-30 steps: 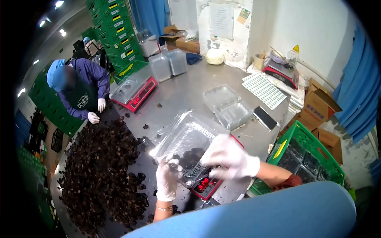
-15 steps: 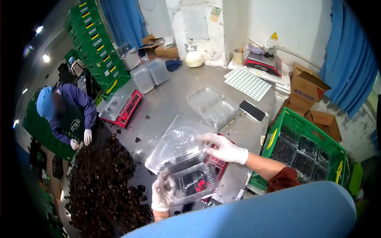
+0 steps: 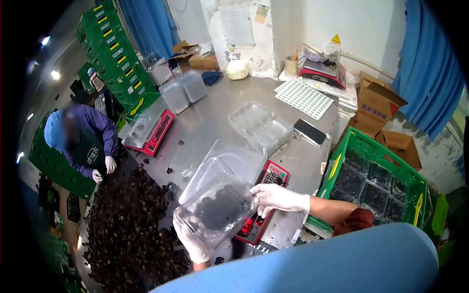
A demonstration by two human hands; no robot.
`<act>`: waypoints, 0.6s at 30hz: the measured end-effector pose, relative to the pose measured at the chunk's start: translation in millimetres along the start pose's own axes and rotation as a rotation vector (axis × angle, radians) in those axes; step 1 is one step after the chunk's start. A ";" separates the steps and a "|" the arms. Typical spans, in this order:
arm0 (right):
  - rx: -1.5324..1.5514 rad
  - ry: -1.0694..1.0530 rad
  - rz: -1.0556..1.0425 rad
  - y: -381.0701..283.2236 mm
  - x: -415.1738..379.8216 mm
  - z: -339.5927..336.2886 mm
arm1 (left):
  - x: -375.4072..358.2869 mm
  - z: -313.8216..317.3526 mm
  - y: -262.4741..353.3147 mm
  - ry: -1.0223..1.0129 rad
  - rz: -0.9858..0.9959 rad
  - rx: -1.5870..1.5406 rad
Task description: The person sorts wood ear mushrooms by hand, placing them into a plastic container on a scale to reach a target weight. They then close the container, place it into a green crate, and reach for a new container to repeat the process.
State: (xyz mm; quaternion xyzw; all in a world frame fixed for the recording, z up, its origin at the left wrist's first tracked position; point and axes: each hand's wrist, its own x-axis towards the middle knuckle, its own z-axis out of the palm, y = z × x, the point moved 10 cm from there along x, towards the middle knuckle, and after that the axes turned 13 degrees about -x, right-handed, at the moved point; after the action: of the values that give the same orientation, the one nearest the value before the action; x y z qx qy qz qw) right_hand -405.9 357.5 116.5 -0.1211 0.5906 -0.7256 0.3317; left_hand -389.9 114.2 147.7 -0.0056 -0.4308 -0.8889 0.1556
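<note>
Lying leftmost on counter (image 3: 222, 115): dark heap (image 3: 129, 229). Your left hand (image 3: 193, 242) grips left end of clear container (image 3: 215, 207), fingers curled against it; dark mass shows through. Red scale (image 3: 254, 229) sits just beyond. Your right hand (image 3: 282, 198) pinches container's right corner between fingers.

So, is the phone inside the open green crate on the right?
No, the phone lies on the metal table, outside that crate.
</note>
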 end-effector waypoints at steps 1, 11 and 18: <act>0.046 0.000 -0.033 -1.2 -1.6 1.7 | -1.7 -0.9 -1.6 0.066 -0.050 0.000; -0.115 0.178 0.024 4.0 -0.9 -16.7 | -7.1 4.1 -8.0 0.107 -0.136 0.089; -0.217 0.229 -0.103 -5.8 5.5 -16.9 | -10.7 18.2 -2.7 0.129 -0.157 0.122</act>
State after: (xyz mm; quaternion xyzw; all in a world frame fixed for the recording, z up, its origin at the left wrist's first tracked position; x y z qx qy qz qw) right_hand -421.6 367.7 116.2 -0.1026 0.6924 -0.6828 0.2095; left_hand -382.7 132.6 155.6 0.0948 -0.4722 -0.8690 0.1131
